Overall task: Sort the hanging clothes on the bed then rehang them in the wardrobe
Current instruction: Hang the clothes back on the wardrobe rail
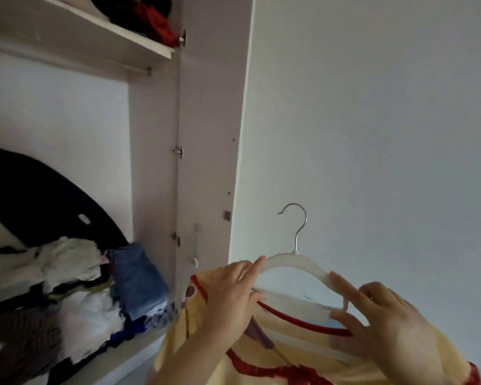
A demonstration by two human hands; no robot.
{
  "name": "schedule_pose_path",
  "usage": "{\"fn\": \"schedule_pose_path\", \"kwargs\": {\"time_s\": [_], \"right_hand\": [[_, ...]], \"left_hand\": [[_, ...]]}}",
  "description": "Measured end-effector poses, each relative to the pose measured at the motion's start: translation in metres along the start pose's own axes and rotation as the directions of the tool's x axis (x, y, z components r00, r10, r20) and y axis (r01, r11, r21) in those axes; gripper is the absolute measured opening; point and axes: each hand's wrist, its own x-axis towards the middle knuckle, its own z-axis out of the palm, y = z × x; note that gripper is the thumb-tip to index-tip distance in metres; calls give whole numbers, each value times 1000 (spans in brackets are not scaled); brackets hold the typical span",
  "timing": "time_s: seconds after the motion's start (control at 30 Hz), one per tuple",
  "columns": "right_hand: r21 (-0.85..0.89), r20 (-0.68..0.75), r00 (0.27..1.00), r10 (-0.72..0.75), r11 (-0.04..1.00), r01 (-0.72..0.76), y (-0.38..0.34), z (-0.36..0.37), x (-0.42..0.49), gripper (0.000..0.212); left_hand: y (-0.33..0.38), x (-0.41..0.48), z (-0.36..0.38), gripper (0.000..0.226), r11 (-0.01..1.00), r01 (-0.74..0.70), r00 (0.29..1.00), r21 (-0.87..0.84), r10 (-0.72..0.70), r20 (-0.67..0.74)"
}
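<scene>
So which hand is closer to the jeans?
Left. The left hand holds the hanger just right of the jeans; the right hand grips the hanger's far end, further right.

The top [275,354] ran past the bottom edge. The left hand [231,295] and right hand [395,323] hid both ends of the hanger [292,259].
</scene>
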Motion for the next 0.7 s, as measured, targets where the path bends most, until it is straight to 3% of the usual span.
{"fn": "schedule_pose_path", "kwargs": {"time_s": [0.07,0.17,0.27,0.5,0.7], "right_hand": [[32,-22,999,-45,998,46,-7,31,29,38],[99,-45,993,-109,989,113,-16,71,77,54],[92,-87,968,-236,965,244,-23,109,127,41],[167,-40,913,-405,898,406,-46,179,246,52],[189,-17,881,-472,864,466,-86,235,335,57]], "left_hand": [[-29,16,-4,60,998,50,999,26,-50,-19],[-67,42,-8,59,991,116,990,69,-110,-87],[-107,68,-9,59,976,179,976,126,-159,-151],[-186,134,-33,59,927,315,920,204,-246,-305],[-262,184,-55,59,886,374,905,273,-285,-316]]}}
